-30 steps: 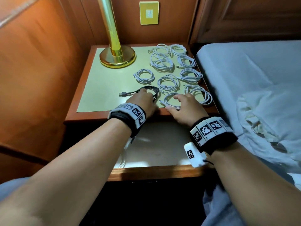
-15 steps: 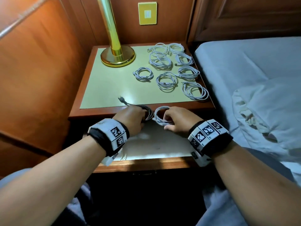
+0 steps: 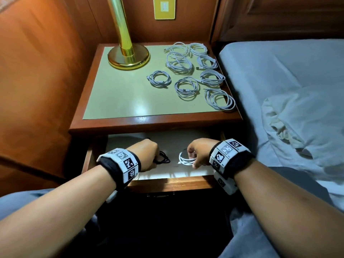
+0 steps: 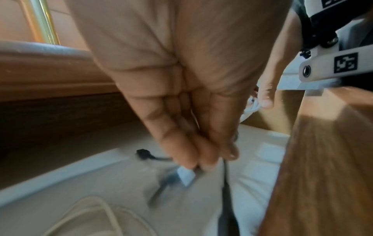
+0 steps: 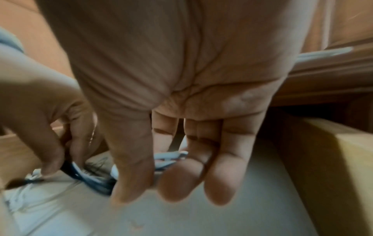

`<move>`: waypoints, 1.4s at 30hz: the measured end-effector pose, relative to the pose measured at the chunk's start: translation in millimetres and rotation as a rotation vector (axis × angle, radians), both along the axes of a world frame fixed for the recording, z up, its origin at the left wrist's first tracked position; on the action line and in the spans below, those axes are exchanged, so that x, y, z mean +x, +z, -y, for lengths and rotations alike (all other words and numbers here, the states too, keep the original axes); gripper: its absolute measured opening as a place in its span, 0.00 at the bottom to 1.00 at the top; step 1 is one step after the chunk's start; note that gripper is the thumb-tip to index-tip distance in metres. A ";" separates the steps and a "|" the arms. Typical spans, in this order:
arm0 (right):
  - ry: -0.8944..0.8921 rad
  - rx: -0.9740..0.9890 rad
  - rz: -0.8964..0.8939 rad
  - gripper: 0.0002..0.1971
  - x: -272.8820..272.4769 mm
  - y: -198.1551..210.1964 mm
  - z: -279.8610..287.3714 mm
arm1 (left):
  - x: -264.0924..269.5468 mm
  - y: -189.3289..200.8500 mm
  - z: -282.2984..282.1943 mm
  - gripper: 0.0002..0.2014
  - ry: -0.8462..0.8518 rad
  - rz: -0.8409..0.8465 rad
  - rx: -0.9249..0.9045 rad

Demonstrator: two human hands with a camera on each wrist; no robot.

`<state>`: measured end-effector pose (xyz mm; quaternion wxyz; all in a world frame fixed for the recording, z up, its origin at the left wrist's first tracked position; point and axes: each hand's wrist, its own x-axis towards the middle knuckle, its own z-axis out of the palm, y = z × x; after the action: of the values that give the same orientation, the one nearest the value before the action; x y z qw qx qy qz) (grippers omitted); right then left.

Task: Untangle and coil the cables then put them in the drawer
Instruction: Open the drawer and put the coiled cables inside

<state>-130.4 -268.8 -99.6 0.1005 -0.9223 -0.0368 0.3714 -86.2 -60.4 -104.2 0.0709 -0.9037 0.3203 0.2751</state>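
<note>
Both hands are down inside the open drawer [image 3: 167, 183] under the nightstand top. My left hand [image 3: 149, 155] pinches a black coiled cable [image 3: 163, 159], which hangs from the fingertips [image 4: 201, 161] as a black strand [image 4: 226, 191] with its plug [image 4: 143, 155] near the drawer floor. My right hand [image 3: 199, 153] grips a white coiled cable [image 3: 186, 160] between thumb and fingers, seen as white loops [image 5: 169, 157] behind the fingers. Several white coiled cables [image 3: 187, 88] lie on the nightstand top [image 3: 121, 101].
A brass lamp base [image 3: 128, 56] stands at the back left of the nightstand. A bed with grey sheet [image 3: 288, 75] lies close on the right. A wooden wall panel [image 3: 37, 81] is on the left. Another pale cable loop [image 4: 96, 218] lies in the drawer.
Both hands lifted a black and a white coil off the nightstand's front edge, then lowered them into the open drawer.
</note>
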 end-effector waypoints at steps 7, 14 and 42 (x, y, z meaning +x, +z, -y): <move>0.075 -0.024 -0.107 0.19 4.1 -23.0 -26.1 | 7.3 -23.8 0.0 0.10 0.080 -0.261 0.013; -0.124 0.206 0.227 0.09 4.8 31.9 -3.7 | 15.3 24.3 0.7 0.05 0.122 -0.052 -0.251; -0.481 0.035 0.464 0.48 32.0 31.2 85.0 | 49.0 56.7 79.4 0.14 -0.040 0.186 -0.227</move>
<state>-98.4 -353.7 -68.4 0.1902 -0.9627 0.1535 0.1163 -37.2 -139.8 -47.5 0.0031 -0.9210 0.3592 0.1507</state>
